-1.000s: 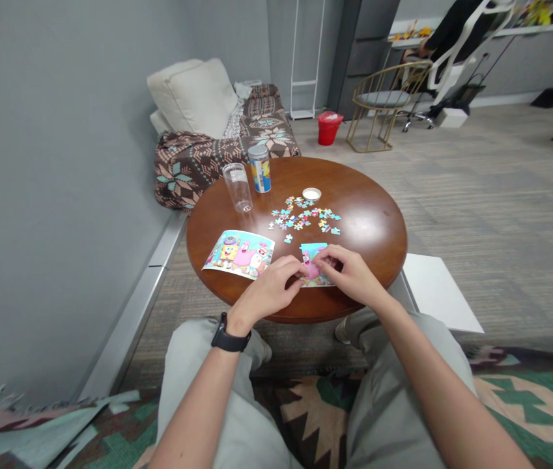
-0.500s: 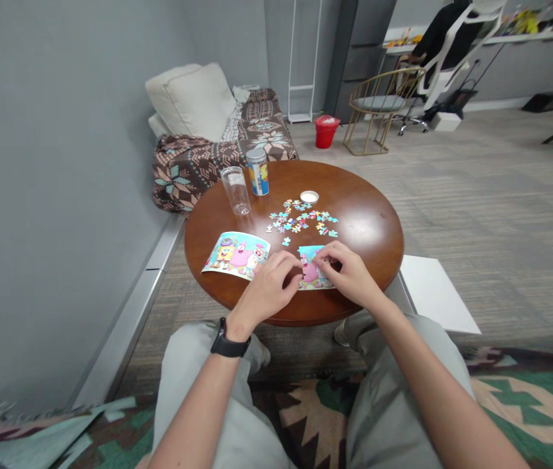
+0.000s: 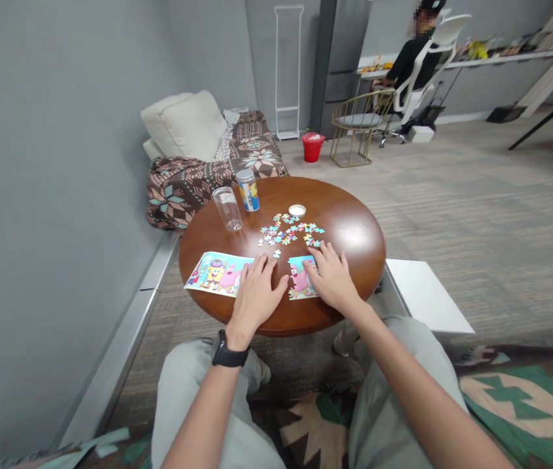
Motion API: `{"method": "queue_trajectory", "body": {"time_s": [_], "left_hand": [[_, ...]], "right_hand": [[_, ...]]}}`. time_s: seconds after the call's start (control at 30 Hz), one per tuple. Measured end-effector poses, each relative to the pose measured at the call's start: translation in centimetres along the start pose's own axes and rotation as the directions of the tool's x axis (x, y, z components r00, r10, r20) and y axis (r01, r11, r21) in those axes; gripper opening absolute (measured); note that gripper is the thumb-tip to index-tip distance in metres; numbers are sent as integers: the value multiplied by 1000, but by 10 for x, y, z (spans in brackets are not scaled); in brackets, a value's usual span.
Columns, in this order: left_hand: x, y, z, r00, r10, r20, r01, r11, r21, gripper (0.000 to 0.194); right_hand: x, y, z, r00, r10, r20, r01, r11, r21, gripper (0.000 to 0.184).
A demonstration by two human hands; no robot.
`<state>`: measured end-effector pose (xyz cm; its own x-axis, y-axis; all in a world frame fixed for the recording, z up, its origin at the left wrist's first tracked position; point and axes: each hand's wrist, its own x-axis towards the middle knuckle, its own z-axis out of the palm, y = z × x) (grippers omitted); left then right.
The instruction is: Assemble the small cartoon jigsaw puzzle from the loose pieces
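Observation:
My left hand (image 3: 258,292) lies with fingers stretched over the right end of a printed picture sheet (image 3: 215,273) showing cartoon characters. Part of that sheet is hidden under the fingers. My right hand (image 3: 331,277) rests palm down, fingers spread, on a partly joined jigsaw puzzle (image 3: 298,280) with a pink figure on blue; it covers the puzzle's right side. Just beyond the hands, several loose puzzle pieces (image 3: 286,233) are scattered. A single piece (image 3: 277,253) lies apart, between the two hands.
On the round wooden table (image 3: 354,244) stand a clear plastic cup (image 3: 228,210) and a printed can (image 3: 248,191) with a metal lid. A round lid (image 3: 297,210) lies behind the pieces. A white board (image 3: 427,296) is right of the table. Farther off, a person (image 3: 410,62) sits.
Both hands have gone from bent fingers at the puzzle to flat, spread fingers. The left hand has moved left onto the picture sheet. The camera view has shifted.

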<state>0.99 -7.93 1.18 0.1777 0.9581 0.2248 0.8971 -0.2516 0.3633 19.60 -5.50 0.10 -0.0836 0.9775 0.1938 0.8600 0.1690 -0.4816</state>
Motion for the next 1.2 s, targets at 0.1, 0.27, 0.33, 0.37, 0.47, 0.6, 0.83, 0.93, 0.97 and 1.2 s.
{"method": "queue_trajectory", "body": {"time_s": [0.1, 0.27, 0.33, 0.37, 0.47, 0.6, 0.83, 0.93, 0.97, 1.2], "left_hand": [[2, -2, 0, 1000, 20, 3, -20, 1000, -7, 45], [5, 1, -4, 995, 22, 102, -26, 999, 44, 53], [6, 3, -5, 991, 20, 131, -30, 997, 73, 55], [6, 3, -6, 990, 16, 143, -28, 996, 85, 55], [7, 5, -7, 986, 10, 163, -29, 993, 116, 57], [6, 5, -7, 986, 1, 166, -23, 991, 135, 52], [23, 5, -17, 979, -10, 203, -3, 998, 65, 55], [44, 1, -25, 976, -16, 219, 0, 997, 74, 56], [52, 0, -27, 976, -19, 219, 0, 996, 85, 58], [82, -14, -15, 1000, 6, 3, -6, 970, 242, 44]], "right_hand": [[1, -2, -3, 999, -7, 35, 5, 999, 45, 50], [3, -6, -5, 995, -22, 97, 15, 998, 68, 50], [4, -7, -6, 992, -34, 118, 27, 998, 65, 50], [4, -8, -6, 991, -38, 126, 30, 998, 63, 50], [5, -9, -5, 991, -42, 124, 35, 998, 60, 52], [6, -10, -4, 994, -40, 103, 37, 999, 33, 52], [9, -5, 1, 994, -37, 106, 35, 999, 16, 51], [10, -4, 2, 993, -38, 111, 36, 999, 18, 51], [10, -4, 2, 993, -40, 113, 39, 999, 16, 51], [7, -6, -4, 992, -33, 125, 33, 999, -3, 52]]}}
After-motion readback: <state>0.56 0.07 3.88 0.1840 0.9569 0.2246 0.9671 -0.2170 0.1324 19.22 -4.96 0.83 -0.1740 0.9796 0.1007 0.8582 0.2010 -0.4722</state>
